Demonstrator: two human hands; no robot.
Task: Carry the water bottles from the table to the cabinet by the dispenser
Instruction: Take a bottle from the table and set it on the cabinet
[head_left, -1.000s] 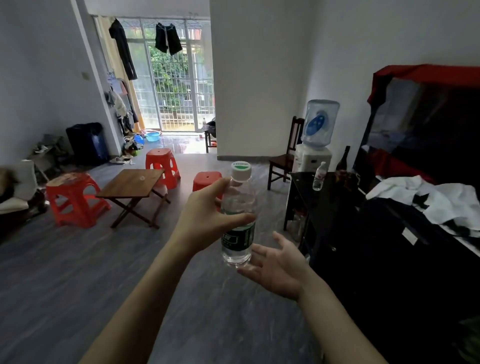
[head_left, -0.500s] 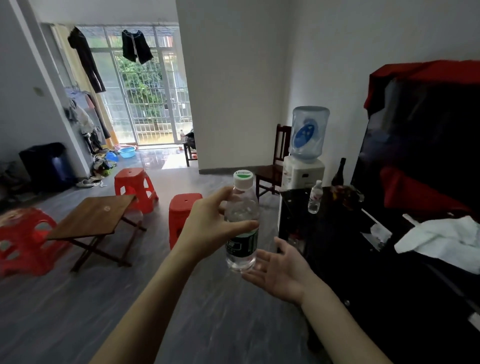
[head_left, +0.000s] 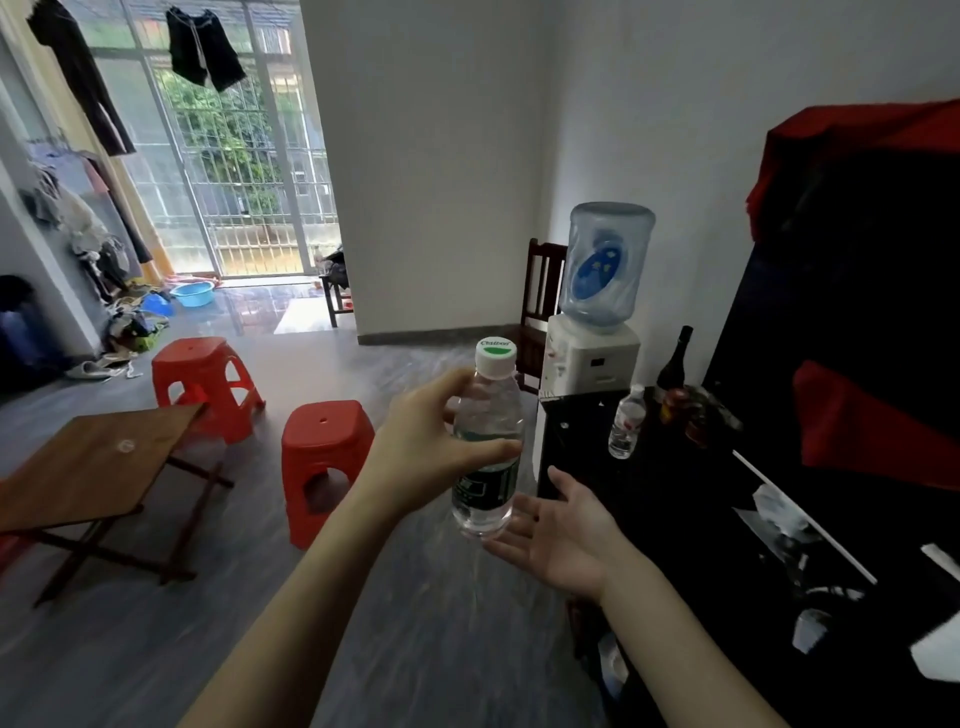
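Here, the left hand (head_left: 426, 457) grips the water bottle (head_left: 485, 447) at mid-body, fingers curled round it; the right hand (head_left: 558, 535) lies open just below its base. The one-handed hold may slip; nearing the cabinet (head_left: 649, 499), it could topple the small bottle (head_left: 627, 428) beyond the fingertips.

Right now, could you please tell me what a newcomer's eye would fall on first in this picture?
First, the clear plastic water bottle with a white cap, upright at centre, gripped by the left hand, with the open right hand palm-up just below and right of it. Next, the white water dispenser with its blue jug by the right wall, beside the glossy black cabinet, where a second small clear bottle already stands.
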